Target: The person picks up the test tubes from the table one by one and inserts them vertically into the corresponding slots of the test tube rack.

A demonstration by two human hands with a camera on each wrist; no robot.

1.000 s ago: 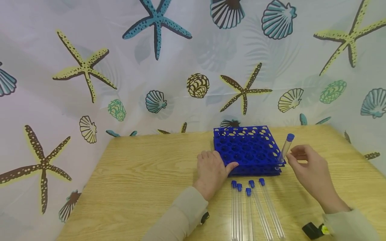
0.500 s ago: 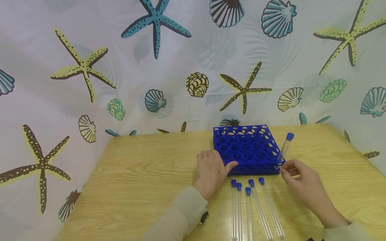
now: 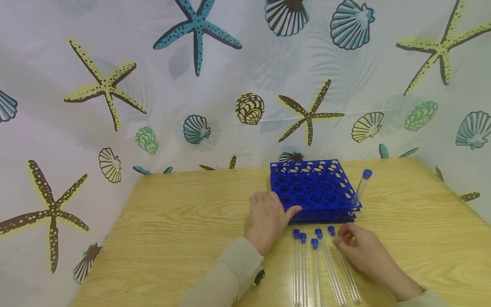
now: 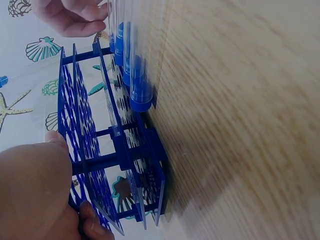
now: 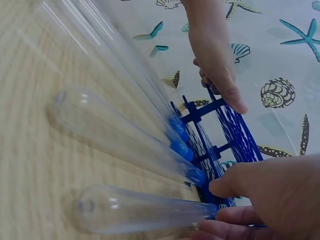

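Note:
A blue test tube rack [image 3: 312,189] stands on the wood-grain table. My left hand [image 3: 267,218] grips its left side, thumb over the front edge; in the left wrist view the fingers [image 4: 92,225] curl about the rack's end. One capped test tube [image 3: 360,189] leans to the right in the rack's front right corner. Several clear test tubes with blue caps lie in front of the rack. My right hand [image 3: 364,251] is at the rightmost lying tube [image 3: 350,277], thumb and fingers apart on either side near its cap [image 5: 210,212].
The other lying tubes [image 3: 316,273] sit close to the left of the rightmost one, caps toward the rack. A patterned cloth [image 3: 230,85] with starfish and shells hangs behind the table [image 3: 184,221].
My right hand has moved left and toward me, from beside the leaning tube in the rack to the rightmost lying tube. My left hand has stayed on the rack.

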